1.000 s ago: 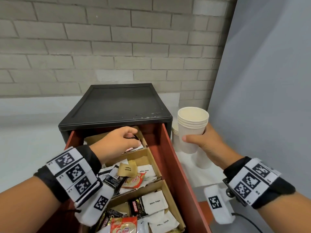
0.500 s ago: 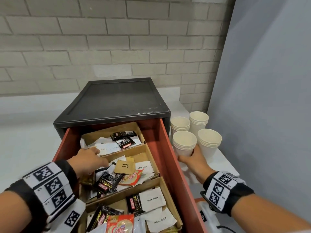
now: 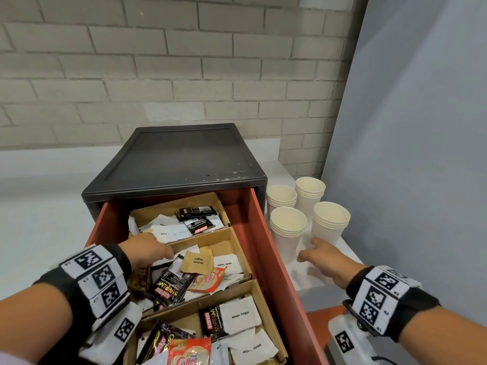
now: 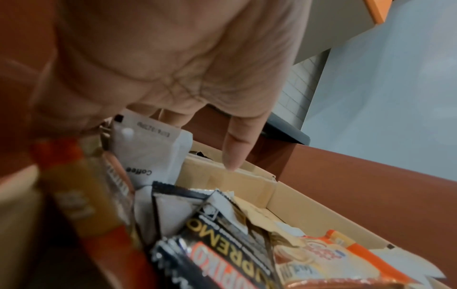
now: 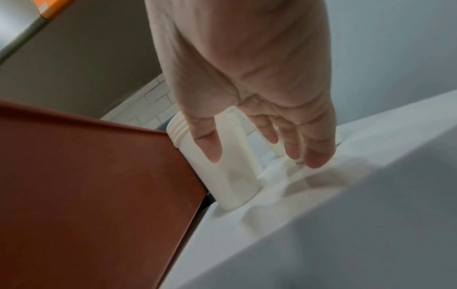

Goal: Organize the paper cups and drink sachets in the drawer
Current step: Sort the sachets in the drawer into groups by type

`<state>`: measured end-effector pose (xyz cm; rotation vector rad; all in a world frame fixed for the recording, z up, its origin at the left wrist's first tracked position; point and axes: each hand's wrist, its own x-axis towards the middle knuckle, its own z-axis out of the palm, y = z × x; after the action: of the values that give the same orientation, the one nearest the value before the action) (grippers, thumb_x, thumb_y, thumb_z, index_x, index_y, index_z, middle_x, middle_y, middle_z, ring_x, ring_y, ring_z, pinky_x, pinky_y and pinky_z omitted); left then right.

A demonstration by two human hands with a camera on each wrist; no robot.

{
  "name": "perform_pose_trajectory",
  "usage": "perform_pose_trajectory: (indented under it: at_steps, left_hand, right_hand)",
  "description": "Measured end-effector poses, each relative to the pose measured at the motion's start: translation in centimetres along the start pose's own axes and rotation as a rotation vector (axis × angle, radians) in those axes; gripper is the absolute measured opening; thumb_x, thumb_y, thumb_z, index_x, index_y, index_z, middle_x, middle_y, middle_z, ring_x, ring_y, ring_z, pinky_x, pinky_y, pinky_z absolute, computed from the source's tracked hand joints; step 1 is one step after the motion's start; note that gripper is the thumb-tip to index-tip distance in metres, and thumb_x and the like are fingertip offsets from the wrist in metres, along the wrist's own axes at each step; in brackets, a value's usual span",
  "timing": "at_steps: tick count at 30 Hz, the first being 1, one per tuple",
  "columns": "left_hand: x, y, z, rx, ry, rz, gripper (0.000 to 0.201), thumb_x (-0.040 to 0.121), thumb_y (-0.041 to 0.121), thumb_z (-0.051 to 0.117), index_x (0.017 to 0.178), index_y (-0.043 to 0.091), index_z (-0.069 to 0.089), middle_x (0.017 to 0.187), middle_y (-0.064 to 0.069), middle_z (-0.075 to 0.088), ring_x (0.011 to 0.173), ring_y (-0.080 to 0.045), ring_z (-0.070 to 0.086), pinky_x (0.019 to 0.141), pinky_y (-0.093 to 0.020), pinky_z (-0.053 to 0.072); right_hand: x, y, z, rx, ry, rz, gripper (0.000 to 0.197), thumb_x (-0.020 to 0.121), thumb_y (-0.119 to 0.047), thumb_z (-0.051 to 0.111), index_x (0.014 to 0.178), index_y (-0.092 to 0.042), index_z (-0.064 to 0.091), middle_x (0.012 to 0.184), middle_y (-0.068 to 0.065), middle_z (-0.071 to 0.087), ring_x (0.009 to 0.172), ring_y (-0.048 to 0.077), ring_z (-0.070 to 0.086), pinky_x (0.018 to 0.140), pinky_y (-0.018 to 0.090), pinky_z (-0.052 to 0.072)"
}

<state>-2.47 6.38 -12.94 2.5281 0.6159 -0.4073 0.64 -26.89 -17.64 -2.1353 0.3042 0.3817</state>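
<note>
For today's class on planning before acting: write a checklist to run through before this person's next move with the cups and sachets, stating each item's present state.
1. Right hand free, fingers relaxed: ok.
2. Four stacks of white paper cups upright on the white counter: ok.
3. Cups inside the red-brown drawer: not ok, all stand outside.
4. Sachets sorted by kind in the cardboard compartments: not ok, mixed.
5. Left hand holding a sachet: cannot tell.

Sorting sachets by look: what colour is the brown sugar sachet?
Tan-brown with dark lettering; the brown sugar sachet shows best in the head view.
</note>
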Motion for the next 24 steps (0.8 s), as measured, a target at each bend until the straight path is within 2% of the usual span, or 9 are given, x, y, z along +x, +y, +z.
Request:
perform_pose_trajectory:
  at_steps: [3,6,7,9,13,16,18,21,24]
  left_hand:
    - [0.1,0.8,0.0,-0.019,0.001,0.04,0.05,0.086,0.027,0.064,0.127,0.002,0.05,0.114,-0.011,0.051,0.097,-0.019,0.046,0.078,-0.024,0.04]
    - [0.3,1.4,0.2,-0.04,0.004,0.061,0.027,0.086,0.025,0.064,0.104,0.01,0.052,0.101,-0.006,0.048,0.086,-0.016,0.047,0.061,-0.02,0.038]
    - [0.5,1.5,0.2,-0.052,0.008,0.059,0.022,0.085,0.025,0.065,0.095,0.011,0.05,0.098,-0.006,0.048,0.079,-0.013,0.047,0.058,-0.018,0.036]
    - [0.7,1.7,0.3,-0.072,0.012,0.049,0.02,0.085,0.025,0.066,0.081,0.013,0.05,0.088,-0.003,0.051,0.069,-0.009,0.044,0.056,-0.017,0.036]
    - [1.1,1.7,-0.1,-0.096,0.014,0.054,0.021,0.086,0.026,0.065,0.094,0.009,0.055,0.084,-0.002,0.051,0.067,-0.009,0.046,0.056,-0.017,0.038]
    - [1.4,1.5,-0.3,-0.121,0.018,0.051,0.028,0.088,0.024,0.063,0.106,0.004,0.059,0.094,-0.007,0.054,0.072,-0.014,0.05,0.058,-0.02,0.043]
    - [1.6,1.3,-0.3,-0.21,0.014,0.052,0.032,0.086,0.016,0.064,0.111,-0.004,0.06,0.095,-0.012,0.057,0.078,-0.021,0.055,0.068,-0.03,0.052]
    - [1.7,1.0,-0.7,-0.325,0.047,0.066,0.032,0.085,0.007,0.061,0.114,-0.005,0.06,0.101,-0.018,0.062,0.08,-0.026,0.057,0.074,-0.037,0.056]
    - [1.8,0.8,-1.6,-0.399,0.148,0.118,0.027,0.086,0.006,0.058,0.111,-0.004,0.062,0.112,-0.022,0.063,0.086,-0.031,0.061,0.063,-0.035,0.054]
  right_hand:
    - [-0.1,-0.3,-0.6,0.01,-0.001,0.007,0.073,0.085,-0.014,0.062,0.146,-0.008,0.024,0.149,0.008,0.031,0.133,0.025,0.035,0.097,0.03,0.033]
    - [-0.4,-0.8,-1.2,-0.057,-0.058,0.05,0.051,0.086,-0.015,0.059,0.134,-0.006,0.044,0.138,0.011,0.044,0.125,0.029,0.043,0.098,0.036,0.038]
    - [-0.8,-1.0,-1.4,-0.1,-0.088,0.064,0.04,0.087,-0.017,0.059,0.124,-0.005,0.052,0.128,0.012,0.051,0.117,0.028,0.049,0.095,0.037,0.042]
    - [-2.0,-1.9,-2.1,-0.205,-0.16,0.055,0.02,0.086,-0.02,0.059,0.104,-0.009,0.058,0.102,0.006,0.057,0.089,0.019,0.054,0.075,0.028,0.045]
    - [-4.8,-5.7,-4.3,-0.332,-0.113,-0.175,0.014,0.087,-0.016,0.06,0.099,-0.01,0.064,0.087,0.002,0.06,0.072,0.011,0.053,0.059,0.016,0.04]
    - [-8.1,-10.3,-5.7,-0.12,-0.054,-0.353,0.011,0.088,-0.008,0.059,0.096,-0.01,0.065,0.085,0.001,0.064,0.076,0.011,0.06,0.067,0.013,0.049]
    - [-10.2,-13.4,-5.9,0.055,-0.079,-0.445,0.014,0.089,-0.001,0.053,0.091,-0.008,0.064,0.088,0.006,0.065,0.076,0.013,0.063,0.069,0.013,0.052]
    - [-11.2,-16.9,-3.9,0.253,-0.148,-0.493,0.03,0.09,0.012,0.038,0.086,-0.005,0.062,0.087,0.012,0.065,0.07,0.016,0.066,0.06,0.012,0.054]
    - [-10.1,-18.7,0.4,0.27,-0.205,-0.448,0.042,0.092,0.013,0.029,0.081,-0.009,0.063,0.091,0.011,0.065,0.082,0.018,0.065,0.069,0.017,0.055]
